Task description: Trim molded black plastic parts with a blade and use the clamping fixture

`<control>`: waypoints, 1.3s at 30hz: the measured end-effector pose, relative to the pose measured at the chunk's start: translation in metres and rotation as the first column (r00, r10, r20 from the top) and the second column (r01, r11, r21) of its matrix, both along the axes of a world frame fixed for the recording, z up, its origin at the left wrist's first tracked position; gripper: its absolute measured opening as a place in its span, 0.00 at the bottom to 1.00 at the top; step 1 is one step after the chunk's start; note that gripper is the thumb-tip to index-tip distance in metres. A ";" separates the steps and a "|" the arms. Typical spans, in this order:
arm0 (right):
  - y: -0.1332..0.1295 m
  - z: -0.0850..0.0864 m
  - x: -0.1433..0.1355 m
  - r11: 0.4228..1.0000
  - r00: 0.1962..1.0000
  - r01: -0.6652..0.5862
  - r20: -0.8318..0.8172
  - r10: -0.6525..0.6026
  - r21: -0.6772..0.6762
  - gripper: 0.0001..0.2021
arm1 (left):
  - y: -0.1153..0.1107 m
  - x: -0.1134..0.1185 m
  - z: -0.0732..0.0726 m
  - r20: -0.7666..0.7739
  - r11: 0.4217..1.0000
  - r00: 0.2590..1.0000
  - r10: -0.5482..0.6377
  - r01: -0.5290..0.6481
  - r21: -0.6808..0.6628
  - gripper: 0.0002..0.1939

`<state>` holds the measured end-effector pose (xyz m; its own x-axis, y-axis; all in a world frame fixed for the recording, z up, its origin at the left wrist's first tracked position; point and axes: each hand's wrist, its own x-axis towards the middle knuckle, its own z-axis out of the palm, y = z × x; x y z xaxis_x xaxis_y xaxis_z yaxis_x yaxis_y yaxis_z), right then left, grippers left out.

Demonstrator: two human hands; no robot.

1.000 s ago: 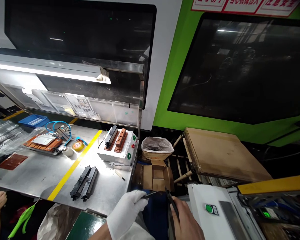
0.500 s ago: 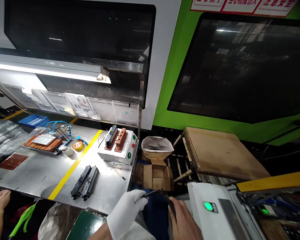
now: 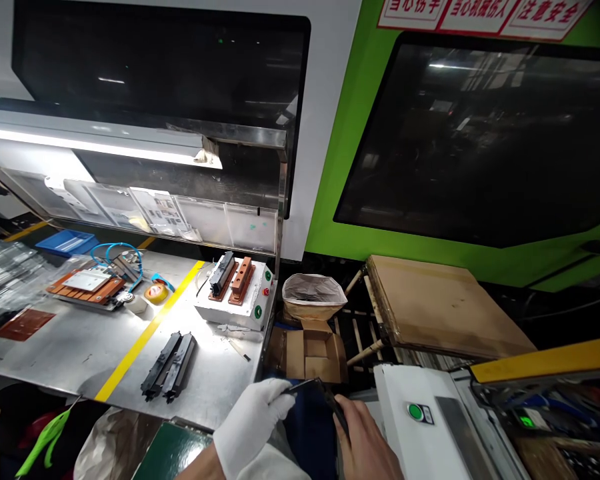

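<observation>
the thing being worked on is a slim dark strip (image 3: 306, 385), held out in the gap between the two hands. it looks narrow and straight, near black, with a faint paler gleam along its upper edge; it is too small and dim for any finer detail to show. its near end is pinched between the thumb and fingers of the left hand (image 3: 257, 420), which wears a white glove. the right hand (image 3: 367, 437), bare, has its fingers curled around a dark hand tool (image 3: 341, 417), whose slender tip points away from the palm to the strip's far end. tip and strip overlap in view there, and whether they touch, i cannot tell.

dark blue cloth (image 3: 307, 427) lies below, between the hands. past the left hand and to its left, two long dark parts (image 3: 170, 367) lie side by side on the metal bench (image 3: 80, 360), black to grey, with small projections at their ends. farther beyond that hand is a white box (image 3: 227, 313) carrying another dark part (image 3: 223, 273) and a reddish-brown block (image 3: 242, 277). straight ahead of both hands is a cardboard box (image 3: 325, 363); just right of the right hand is a white cabinet (image 3: 405, 387) with a green button (image 3: 415, 412).
</observation>
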<state>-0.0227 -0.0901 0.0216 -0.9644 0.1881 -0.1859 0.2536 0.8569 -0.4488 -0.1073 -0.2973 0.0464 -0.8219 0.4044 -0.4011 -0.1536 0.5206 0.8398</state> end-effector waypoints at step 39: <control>0.023 0.027 -0.006 0.908 0.942 0.333 0.133 -0.308 -0.255 0.29 | -0.013 0.003 -0.003 0.047 0.996 0.996 0.080 -0.081 0.025 0.13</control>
